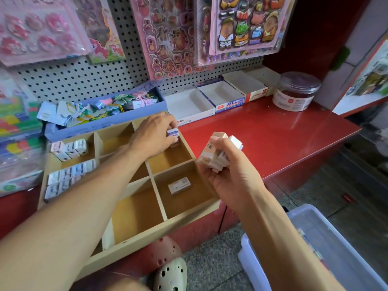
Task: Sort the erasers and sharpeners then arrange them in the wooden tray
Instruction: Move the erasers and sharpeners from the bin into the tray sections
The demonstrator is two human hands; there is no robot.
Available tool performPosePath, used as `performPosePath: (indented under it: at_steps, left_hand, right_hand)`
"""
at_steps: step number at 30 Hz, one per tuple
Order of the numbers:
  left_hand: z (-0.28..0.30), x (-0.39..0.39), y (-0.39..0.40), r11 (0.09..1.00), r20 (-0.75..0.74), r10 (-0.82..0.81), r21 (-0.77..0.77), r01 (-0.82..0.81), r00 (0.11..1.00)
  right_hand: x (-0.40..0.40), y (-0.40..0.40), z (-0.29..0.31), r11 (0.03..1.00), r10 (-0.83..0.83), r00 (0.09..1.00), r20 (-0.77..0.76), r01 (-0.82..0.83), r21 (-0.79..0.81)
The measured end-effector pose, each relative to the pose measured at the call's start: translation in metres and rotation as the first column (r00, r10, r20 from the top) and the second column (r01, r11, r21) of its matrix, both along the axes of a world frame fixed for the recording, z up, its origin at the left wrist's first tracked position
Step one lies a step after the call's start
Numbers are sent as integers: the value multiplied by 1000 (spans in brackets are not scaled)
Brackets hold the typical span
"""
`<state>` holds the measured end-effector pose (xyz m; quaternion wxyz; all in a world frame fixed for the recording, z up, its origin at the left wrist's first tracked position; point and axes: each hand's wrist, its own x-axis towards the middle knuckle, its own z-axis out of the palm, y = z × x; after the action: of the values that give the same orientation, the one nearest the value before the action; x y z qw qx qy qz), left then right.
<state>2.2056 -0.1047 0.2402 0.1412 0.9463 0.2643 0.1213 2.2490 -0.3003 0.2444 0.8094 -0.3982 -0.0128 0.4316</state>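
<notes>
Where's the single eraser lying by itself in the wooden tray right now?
In the head view, the lone eraser lies flat in the wooden tray's right-hand compartment, just left of the right hand holding a stack of erasers.

Glossy red counter (273, 131), pale tan wooden tray (147, 234), white erasers (218, 156) with blue print, lavender box (109, 120), grey dotted pegboard (84, 78), pink sticker sheets (168, 34), cream holed shoe (170, 276)

We see sticker sheets (170, 34) on a pegboard (69, 80), a jar (296, 91) on the red counter (262, 131), and a plastic bin (336, 248) on the floor.
</notes>
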Motion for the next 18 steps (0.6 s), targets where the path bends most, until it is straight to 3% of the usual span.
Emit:
performPosePath:
  at_steps: [2, 4, 6, 9, 11, 13, 18]
  left_hand:
    - [2, -3, -2, 1000, 45, 21, -17, -20, 999]
    - [10, -8, -11, 996, 191, 62, -81, -47, 980]
    - [23, -17, -25, 955, 334, 111, -297, -7, 936]
    - [47, -41, -50, 680, 357, -38, -675, 286, 933]
    - [56, -56, -62, 561, 314, -230, -731, 389, 921]
    - [59, -65, -69, 586, 284, -284, -705, 401, 916]
    - [66, -79, -67, 648, 328, -107, -693, 316, 939]
  right_hand:
    - [-2, -2, 1, 1000, 9, 1000, 3, -9, 4]
    - [-4, -6, 3, 1000, 23, 1000, 13, -23, -6]
    - [-7, -8, 6, 998, 54, 998, 22, -54, -13]
    - [-14, -10, 12, 993, 116, 992, 54, -115, -21]
    - [-18, -10, 14, 983, 179, 978, 110, -174, -53]
    - [-23, -8, 16, 976, 215, 968, 128, -208, -65]
    - [-40, -2, 22, 981, 194, 981, 20, -193, -33]
